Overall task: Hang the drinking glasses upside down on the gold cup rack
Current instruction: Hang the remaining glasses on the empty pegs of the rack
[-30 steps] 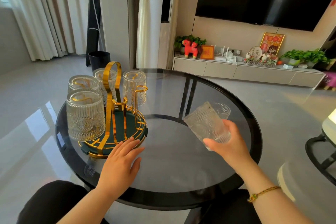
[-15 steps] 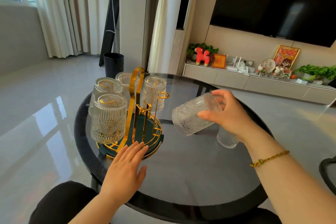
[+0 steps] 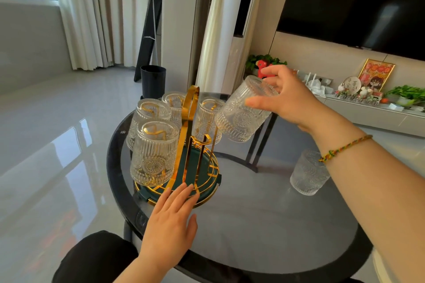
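A ribbed glass (image 3: 243, 112) is gripped near its base by the right hand (image 3: 287, 99) and is held tilted, mouth down toward 7 o'clock, above the free gold prong (image 3: 202, 142) on the 3 o'clock side of the gold cup rack (image 3: 190, 135). Four glasses are already hung upside down on the rack. The left hand (image 3: 170, 220) is laid flat and unclenched, grasping nothing, its fingertips (image 3: 184, 190) at the rack's green base (image 3: 207, 190) at 6 o'clock, apparently to steady it. The hanging of the fifth glass is judged to be in hand; next, the mouth should be lowered squarely over the prong. One more glass (image 3: 309, 173) is left upright on the worktop (image 3: 264, 225) at 3 o'clock.
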A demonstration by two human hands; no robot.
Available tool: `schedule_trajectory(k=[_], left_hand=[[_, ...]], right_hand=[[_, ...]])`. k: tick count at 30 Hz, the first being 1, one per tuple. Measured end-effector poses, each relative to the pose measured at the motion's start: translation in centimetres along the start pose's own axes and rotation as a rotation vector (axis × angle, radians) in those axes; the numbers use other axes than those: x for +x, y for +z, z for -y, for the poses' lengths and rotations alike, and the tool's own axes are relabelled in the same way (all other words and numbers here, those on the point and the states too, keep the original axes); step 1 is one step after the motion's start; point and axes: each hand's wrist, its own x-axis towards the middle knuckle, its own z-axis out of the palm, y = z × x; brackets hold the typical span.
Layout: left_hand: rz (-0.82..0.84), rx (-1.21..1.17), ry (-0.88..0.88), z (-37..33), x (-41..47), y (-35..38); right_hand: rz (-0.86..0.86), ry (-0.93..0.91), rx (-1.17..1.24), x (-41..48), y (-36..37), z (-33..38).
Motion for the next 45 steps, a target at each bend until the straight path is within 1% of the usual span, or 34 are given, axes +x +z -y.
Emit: schedule_trajectory(k=[6, 11, 20, 28, 40, 43, 45], left_hand=[[0.015, -0.006, 0.014, 0.0, 0.1, 0.2], [-0.004, -0.002, 0.020, 0.0, 0.1, 0.3], [-0.021, 0.011, 0.018, 0.0, 0.1, 0.4], [-0.005, -0.004, -0.001, 0.0, 0.1, 0.3], [0.004, 0.008, 0.017, -0.1, 0.1, 0.3], [0.045, 0.033, 0.013, -0.3, 0.1, 0.1], [0.028, 0.025, 0.003, -0.3, 0.0, 0.1]], right_hand=[[0.076, 0.010, -0.053, 1.6, 2.0, 0.3], [0.127, 0.029, -0.101, 2.1, 3.4, 0.0], [0.207, 0.078, -0.135, 1.5, 6.2, -1.2], [0.259, 0.075, -0.155, 0.9, 7.2, -1.8], [0.231, 0.113, -0.188, 1.0, 7.6, -2.8], [0.212, 0.118, -0.156, 0.6, 7.5, -3.0], [0.178, 0.119, -0.114, -0.1, 7.1, -3.4]])
